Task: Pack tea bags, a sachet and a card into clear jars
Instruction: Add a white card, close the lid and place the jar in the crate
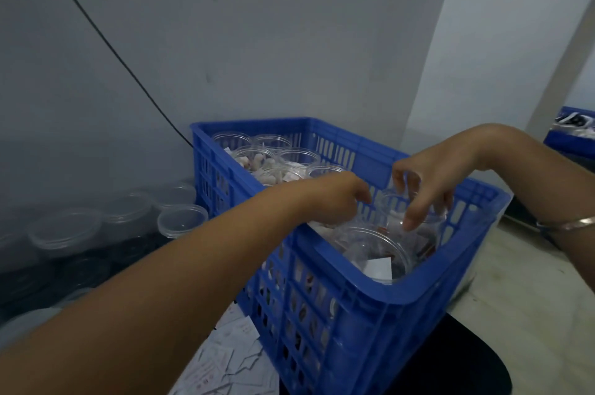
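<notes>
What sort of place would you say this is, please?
Probably a small packing workroom: a blue crate holds clear jars, more jars stand beside it, and printed cards lie loose below.

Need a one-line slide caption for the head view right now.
Right hand grips a clear jar by its rim inside the blue crate; left hand reaches in beside it.

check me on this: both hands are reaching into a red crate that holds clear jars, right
Not quite: the crate is blue, not red, as the head view shows. The rest holds: the left hand and the right hand both reach into it, and the right hand grips a clear jar.
</notes>
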`<control>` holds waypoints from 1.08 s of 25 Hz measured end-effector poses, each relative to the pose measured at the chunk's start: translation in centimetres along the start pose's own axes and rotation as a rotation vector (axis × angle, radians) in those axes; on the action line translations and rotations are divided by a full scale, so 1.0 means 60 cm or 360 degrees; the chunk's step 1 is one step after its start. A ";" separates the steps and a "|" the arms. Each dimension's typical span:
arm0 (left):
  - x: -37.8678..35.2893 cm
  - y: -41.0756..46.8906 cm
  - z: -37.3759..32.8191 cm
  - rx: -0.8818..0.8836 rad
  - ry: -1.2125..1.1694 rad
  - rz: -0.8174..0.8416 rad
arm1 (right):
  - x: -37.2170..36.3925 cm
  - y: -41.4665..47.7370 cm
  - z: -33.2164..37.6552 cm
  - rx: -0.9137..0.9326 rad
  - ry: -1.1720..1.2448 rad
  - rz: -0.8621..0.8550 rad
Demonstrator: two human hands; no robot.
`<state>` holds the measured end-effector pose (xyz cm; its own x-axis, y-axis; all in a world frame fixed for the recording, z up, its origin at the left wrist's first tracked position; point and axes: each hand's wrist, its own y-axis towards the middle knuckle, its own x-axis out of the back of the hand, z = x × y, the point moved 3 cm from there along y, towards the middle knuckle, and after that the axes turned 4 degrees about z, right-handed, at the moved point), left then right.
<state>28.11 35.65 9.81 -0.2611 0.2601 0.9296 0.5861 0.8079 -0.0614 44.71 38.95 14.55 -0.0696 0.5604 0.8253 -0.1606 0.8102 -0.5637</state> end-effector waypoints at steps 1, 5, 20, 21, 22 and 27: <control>-0.007 0.013 -0.003 -0.0009 0.0072 0.0147 | -0.005 0.002 -0.003 0.0001 0.0008 0.0020; -0.016 0.035 0.000 0.0036 0.0137 0.0447 | -0.012 -0.001 -0.014 0.0014 0.0062 0.0028; 0.049 -0.071 0.064 0.0187 0.0469 -0.0178 | -0.033 -0.004 0.020 0.0275 0.0249 0.0102; 0.048 -0.076 0.068 0.0234 0.0507 -0.0194 | -0.032 -0.007 0.020 0.0265 0.0297 0.0096; 0.047 -0.080 0.072 0.0266 0.0504 -0.0192 | -0.030 -0.008 0.020 0.0248 0.0346 0.0082; 0.038 -0.111 0.066 0.0234 0.0335 -0.0235 | -0.042 0.008 0.033 0.0109 0.0077 0.0016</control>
<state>20.60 32.97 10.89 -0.1615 0.0308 0.9864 0.4324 0.9007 0.0427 42.87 37.60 12.24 -0.0240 0.5776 0.8160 -0.2269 0.7918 -0.5671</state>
